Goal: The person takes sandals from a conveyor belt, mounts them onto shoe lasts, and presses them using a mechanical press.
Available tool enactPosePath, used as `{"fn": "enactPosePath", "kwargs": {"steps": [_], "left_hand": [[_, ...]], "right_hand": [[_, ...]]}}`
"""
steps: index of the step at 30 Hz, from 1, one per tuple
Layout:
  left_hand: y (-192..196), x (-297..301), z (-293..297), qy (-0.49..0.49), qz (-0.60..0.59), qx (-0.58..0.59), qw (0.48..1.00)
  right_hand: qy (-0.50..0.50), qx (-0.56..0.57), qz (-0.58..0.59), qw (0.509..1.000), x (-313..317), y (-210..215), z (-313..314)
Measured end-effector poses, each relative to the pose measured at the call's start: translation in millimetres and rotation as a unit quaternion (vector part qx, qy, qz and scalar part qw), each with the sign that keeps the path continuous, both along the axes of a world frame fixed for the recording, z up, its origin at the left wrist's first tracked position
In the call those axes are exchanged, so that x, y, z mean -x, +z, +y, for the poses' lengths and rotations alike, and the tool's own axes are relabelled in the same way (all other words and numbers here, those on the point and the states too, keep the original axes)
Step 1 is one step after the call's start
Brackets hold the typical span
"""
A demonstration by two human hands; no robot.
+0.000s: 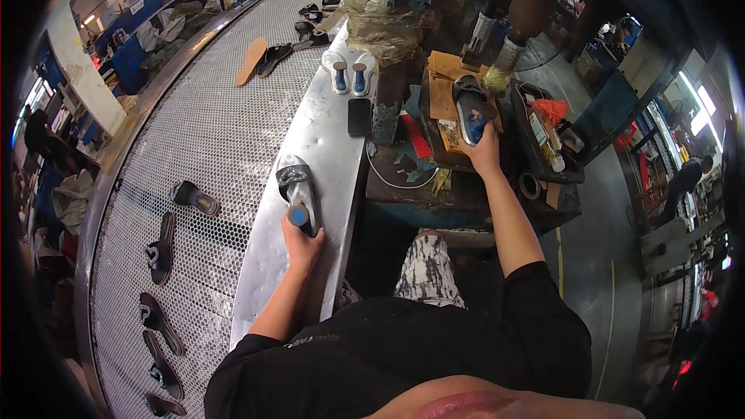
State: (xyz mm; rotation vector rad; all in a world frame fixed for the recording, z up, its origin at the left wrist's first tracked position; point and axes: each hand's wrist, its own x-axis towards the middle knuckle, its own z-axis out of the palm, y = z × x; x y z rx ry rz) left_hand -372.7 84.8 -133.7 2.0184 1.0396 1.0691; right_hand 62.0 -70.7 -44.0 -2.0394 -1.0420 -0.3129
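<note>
Left hand: my fingers grasp the heel end of a silver-strapped sandal, which lies flat on the steel table, toe pointing away from my fingertips.
Right hand: my fingers are clenched on the heel of a blue-soled sandal resting under the press head, just beyond my fingertips.
Doing it well: I judge I should keep the blue-soled sandal square under the press head, fingers back at the heel and clear of it, while steadying the other sandal flat so it does not slide off the table's edge.
Materials: the table is smooth, brushed metal with a dull shine; left of my left fingers runs a curved mesh conveyor, honeycomb-patterned.
Shapes: dark sandals lie scattered on the mesh; a tan insole lies farther off; a white pair stands well beyond my left fingertips.
Near the white pair: a flat black phone.
</note>
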Motion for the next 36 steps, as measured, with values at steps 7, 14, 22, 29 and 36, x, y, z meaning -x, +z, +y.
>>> {"fn": "enactPosePath", "kwargs": {"steps": [7, 14, 22, 29, 36], "left_hand": [[-3, 2, -18, 0.000, -0.004, 0.010, 1.000], [-17, 21, -15, 0.005, 0.014, 0.003, 1.000], [-27, 78, 50, -0.055, -0.133, 0.165, 0.976], [-15, 139, 162, 0.302, 0.290, 0.110, 0.901], [-42, 142, 127, 0.217, 0.178, -0.061, 0.958]], "right_hand": [[0.029, 0.046, 0.008, 0.999, -23, 14, 3], [0.021, 0.041, -0.065, 0.997, -16, 10, -1], [0.034, -0.215, 0.074, 0.973, -36, 8, -40], [-0.030, -0.011, 0.020, 0.999, 1, 53, -25], [-0.073, 0.085, -0.006, 0.994, 12, 53, -27]]}}
